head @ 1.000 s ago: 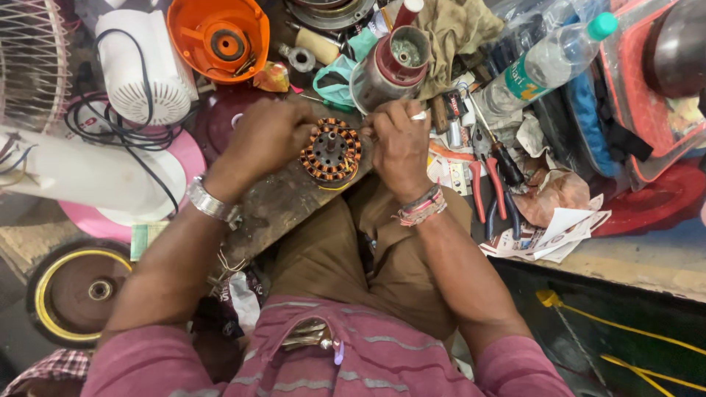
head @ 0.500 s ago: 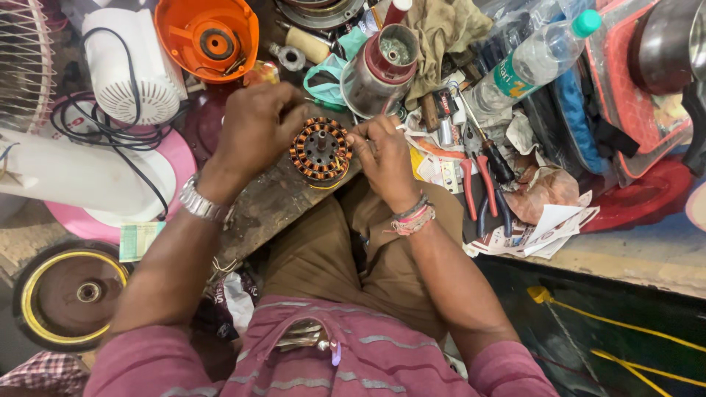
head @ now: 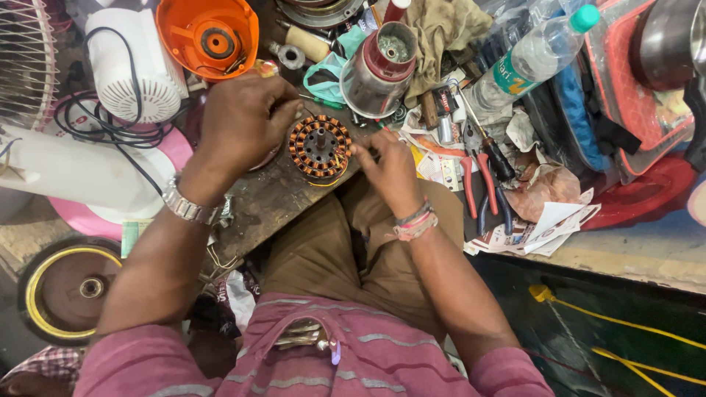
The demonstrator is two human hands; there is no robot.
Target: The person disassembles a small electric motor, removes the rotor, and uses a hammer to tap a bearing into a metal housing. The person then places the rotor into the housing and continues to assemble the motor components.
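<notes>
A round motor stator (head: 319, 147) with copper windings lies flat on a worn wooden board (head: 272, 198) that rests across my lap. My left hand (head: 246, 121) curls around the stator's left rim and steadies it. My right hand (head: 390, 165) touches the stator's right edge with its fingertips pinched together; whether they hold a wire I cannot tell. A metal watch sits on my left wrist and bands on my right wrist.
Behind the board lie an orange motor housing (head: 207, 33), a white fan body (head: 132, 70) with black cable, a steel jar with red rim (head: 379, 70), a plastic water bottle (head: 526, 59), red-handled pliers (head: 474, 180) and crumpled papers (head: 544, 220). A black wheel (head: 70, 287) is lower left.
The view has shifted slightly. My right hand has slid down from the stator's upper right to its right edge. My left hand stays on the left rim.
</notes>
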